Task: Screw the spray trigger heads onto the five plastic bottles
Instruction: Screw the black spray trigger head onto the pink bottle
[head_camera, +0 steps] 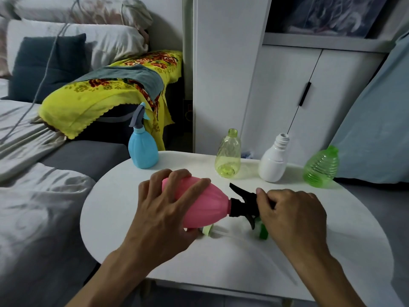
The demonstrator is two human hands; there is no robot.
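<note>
My left hand (163, 209) grips a pink bottle (205, 204) held on its side above the white table (221, 258). A black trigger head (243, 200) sits on its neck, and my right hand (292, 216) holds that head. A blue bottle (143, 149) with a grey and blue trigger head stands upright at the table's far left. Standing along the far edge with open necks are a yellow-green bottle (228, 155), a white bottle (274, 159) and a green ribbed bottle (321, 168). Loose green trigger heads (263, 231) lie on the table, partly hidden under my hands.
A bed with grey and white bedding lies to the left. A yellow flowered cloth (106, 96) drapes an object behind the table. White cabinet doors (287, 96) stand behind the bottles. A pale blue cushion (376, 129) leans at the right.
</note>
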